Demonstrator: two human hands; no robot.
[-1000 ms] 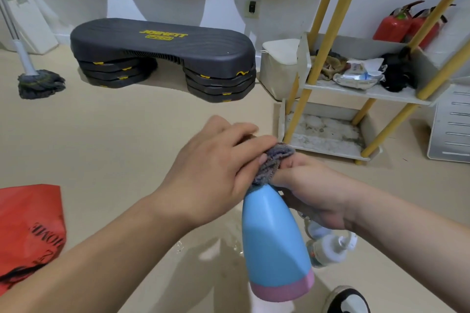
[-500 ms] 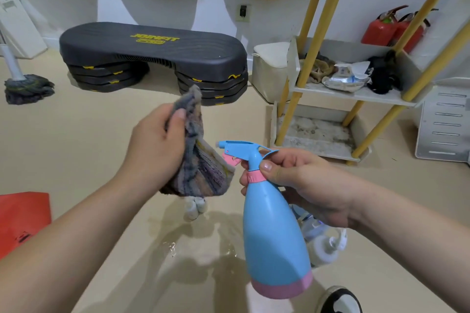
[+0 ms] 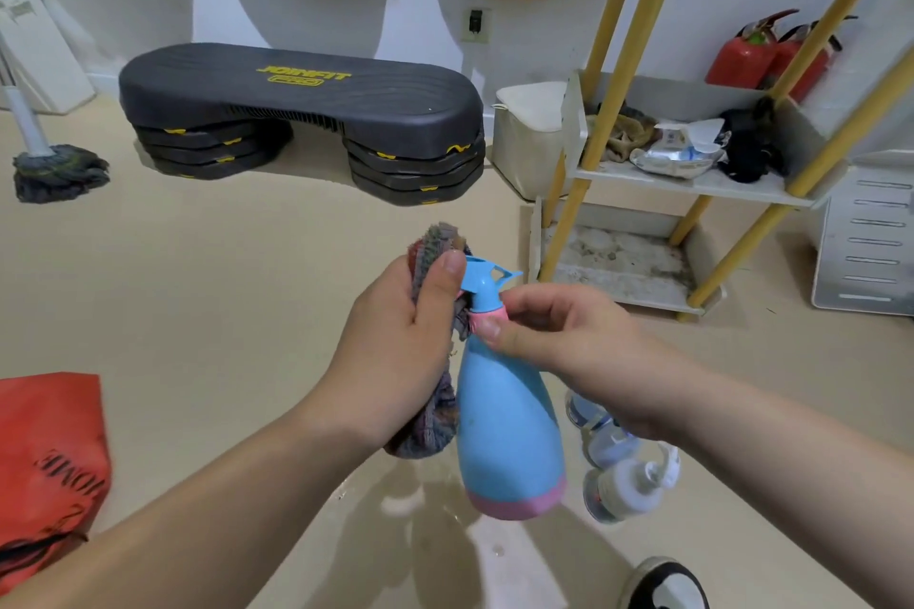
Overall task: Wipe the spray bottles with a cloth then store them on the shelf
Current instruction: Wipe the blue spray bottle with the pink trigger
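1. Neck first: I hold the blue spray bottle [image 3: 509,420] up off the floor by its pink collar [image 3: 487,313]. That way the body hangs free below my fingers and the cloth can reach every side.
2. My right hand [image 3: 583,351] pinches that collar. The thumb [image 3: 497,329] sits on the near side and the fingertips curl round the far side, closed only as far as the thin neck needs.
3. My left hand [image 3: 400,341] is curled round the cloth [image 3: 435,430], which is bunched in the palm. A tuft sticks up above my thumb and the rest hangs out below the heel of the hand.
4. The cloth lies against the bottle's left side, from the trigger head [image 3: 487,279] down to the shoulder, just beside my right thumb (so I judge the wiping of this bottle is under way, not finished).
5. Under my right wrist, down on the floor, lie other spray bottles [image 3: 623,485], apart from my fingers. They probably wait their turn.
6. The shelf [image 3: 692,185] stands beyond my right fingertips, well apart. Its middle tier holds rags and a pack of wipes [image 3: 680,153].
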